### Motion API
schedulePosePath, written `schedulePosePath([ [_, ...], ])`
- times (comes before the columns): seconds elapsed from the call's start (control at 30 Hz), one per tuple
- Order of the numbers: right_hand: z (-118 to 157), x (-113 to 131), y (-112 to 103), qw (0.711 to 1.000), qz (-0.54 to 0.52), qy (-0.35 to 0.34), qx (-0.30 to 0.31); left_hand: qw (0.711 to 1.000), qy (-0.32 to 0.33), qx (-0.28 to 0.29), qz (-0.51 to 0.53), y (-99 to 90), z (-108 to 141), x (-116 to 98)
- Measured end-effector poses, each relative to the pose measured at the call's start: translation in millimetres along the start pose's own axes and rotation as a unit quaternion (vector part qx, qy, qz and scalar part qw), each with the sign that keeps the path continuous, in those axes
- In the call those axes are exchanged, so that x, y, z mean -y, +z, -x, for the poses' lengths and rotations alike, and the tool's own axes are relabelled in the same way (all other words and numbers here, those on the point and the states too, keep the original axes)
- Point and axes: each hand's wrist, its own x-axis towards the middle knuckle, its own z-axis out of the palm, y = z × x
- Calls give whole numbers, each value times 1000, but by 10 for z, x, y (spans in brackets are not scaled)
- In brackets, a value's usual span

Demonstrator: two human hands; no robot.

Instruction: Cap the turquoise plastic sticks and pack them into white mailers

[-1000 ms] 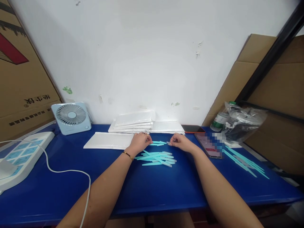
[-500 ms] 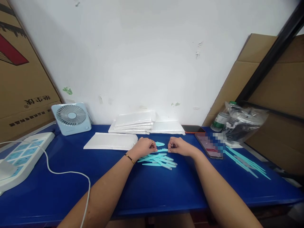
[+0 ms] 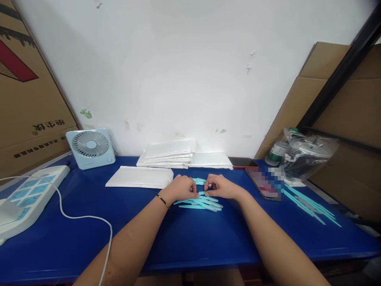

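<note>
Several thin turquoise sticks with pale translucent ends (image 3: 205,204) lie in a loose pile on the blue table (image 3: 208,242). My left hand (image 3: 184,188) has its fingers closed at the left upper side of the pile, around the end of a turquoise stick. The fingers of my right hand (image 3: 218,186) are pinched at the other end of that stick, close to my left fingertips. Behind and between both hands lie more turquoise pieces (image 3: 200,181), partly hidden by my fingers.
White padded envelopes (image 3: 168,153) are stacked by the wall, and one envelope (image 3: 139,176) lies left of my hands. Right are a phone (image 3: 263,184), turquoise sticks (image 3: 312,204) and a bagged item (image 3: 306,155). A fan (image 3: 92,147) and power strip (image 3: 38,190) stand left.
My right hand has moved left, and my left hand slightly right and down, so their fingertips are nearer each other over the pile.
</note>
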Motion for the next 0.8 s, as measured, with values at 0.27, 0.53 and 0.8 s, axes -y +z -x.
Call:
schedulePosePath([
  [0.27,27,-253,-66,997,30,48,-49,995,-57,-82,-30,28,-90,79],
  [0.53,110,-87,-118,999,10,30,39,996,-31,-84,21,53,-69,110],
  [0.8,92,-4,-66,998,58,28,27,1000,5,-21,18,61,-58,22],
])
